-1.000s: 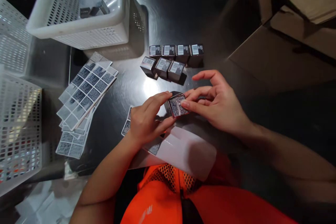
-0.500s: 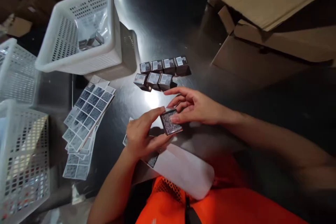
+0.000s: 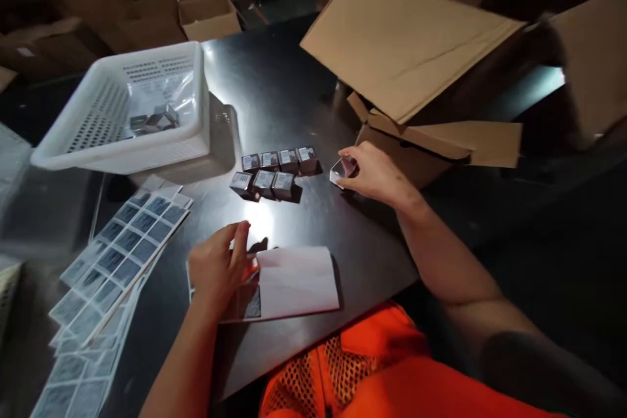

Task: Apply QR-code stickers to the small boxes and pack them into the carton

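My right hand (image 3: 373, 173) holds a small dark box (image 3: 339, 172) by its sides, just right of two rows of several identical small boxes (image 3: 274, 172) with white barcode labels on the dark table (image 3: 294, 98). My left hand (image 3: 216, 268) rests on a label sheet (image 3: 289, 282) near the table's front edge, fingertips on its partly peeled left part. It holds nothing that I can make out.
Stacked sheets of square grey labels (image 3: 117, 251) fan out at the left. A white perforated basket (image 3: 122, 111) with a plastic bag and a few boxes stands at the back left. An open cardboard carton (image 3: 416, 59) lies at the back right. My orange vest (image 3: 362, 372) is at the bottom.
My right hand carried the small box away from my left hand, up and right toward the rows. The left hand let go and dropped onto the label sheet. The camera tilted up.
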Tool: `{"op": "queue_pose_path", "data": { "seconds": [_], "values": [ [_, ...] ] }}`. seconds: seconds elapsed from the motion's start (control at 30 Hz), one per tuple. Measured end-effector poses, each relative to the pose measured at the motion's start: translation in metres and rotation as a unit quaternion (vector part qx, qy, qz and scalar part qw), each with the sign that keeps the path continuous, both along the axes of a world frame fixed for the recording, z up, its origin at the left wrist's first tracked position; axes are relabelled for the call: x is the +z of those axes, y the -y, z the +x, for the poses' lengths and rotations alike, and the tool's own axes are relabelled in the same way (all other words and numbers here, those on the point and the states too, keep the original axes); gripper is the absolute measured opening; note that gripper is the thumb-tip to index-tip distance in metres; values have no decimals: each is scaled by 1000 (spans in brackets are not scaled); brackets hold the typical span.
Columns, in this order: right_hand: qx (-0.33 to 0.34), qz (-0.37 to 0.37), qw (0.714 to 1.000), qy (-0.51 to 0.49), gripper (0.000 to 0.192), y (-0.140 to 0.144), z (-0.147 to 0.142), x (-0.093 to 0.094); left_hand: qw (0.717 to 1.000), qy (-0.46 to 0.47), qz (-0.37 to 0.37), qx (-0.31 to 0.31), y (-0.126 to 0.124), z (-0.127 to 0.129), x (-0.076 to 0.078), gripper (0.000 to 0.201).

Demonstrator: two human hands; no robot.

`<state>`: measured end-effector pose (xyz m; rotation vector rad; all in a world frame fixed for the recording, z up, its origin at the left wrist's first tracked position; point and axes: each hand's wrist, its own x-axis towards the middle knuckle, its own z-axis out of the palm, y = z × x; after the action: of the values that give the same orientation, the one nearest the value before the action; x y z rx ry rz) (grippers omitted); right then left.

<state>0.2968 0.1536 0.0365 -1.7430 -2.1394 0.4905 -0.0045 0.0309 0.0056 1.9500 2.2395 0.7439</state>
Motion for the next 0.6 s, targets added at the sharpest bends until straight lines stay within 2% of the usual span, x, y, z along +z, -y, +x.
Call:
{"op": "queue_pose_path", "data": {
  "seconds": [0.1,0.17,0.23,0.3,0.37,0.43,0.47,0.53,0.6],
  "values": [
    [35,-62,997,43,61,-2,7,-1,999,-14,-26,13,0,-1,0,50],
    [49,-67,996,43,77,-4,13,0,999,-12,-30,22,0,0,0,51],
    [71,-69,994,40,80,-4,16,1,999,-9,-34,38,-1,1,0,50],
    [89,-14,996,21,71,-2,12,1,998,-11,-40,56,-2,4,1,50],
    [120,91,988,-45,60,8,-3,-1,996,-17,-52,70,-3,8,2,51],
    [197,154,958,-140,52,26,-26,-5,995,-29,-69,71,-4,12,2,51],
    [252,150,939,-177,51,38,-37,-7,994,-38,-71,70,-4,14,2,51],
    [360,103,907,-191,54,59,-57,-13,995,-49,-69,51,-4,17,0,51],
    [428,39,890,-155,54,72,-68,-18,996,-53,-68,30,-3,20,-1,51]
  ]
}}
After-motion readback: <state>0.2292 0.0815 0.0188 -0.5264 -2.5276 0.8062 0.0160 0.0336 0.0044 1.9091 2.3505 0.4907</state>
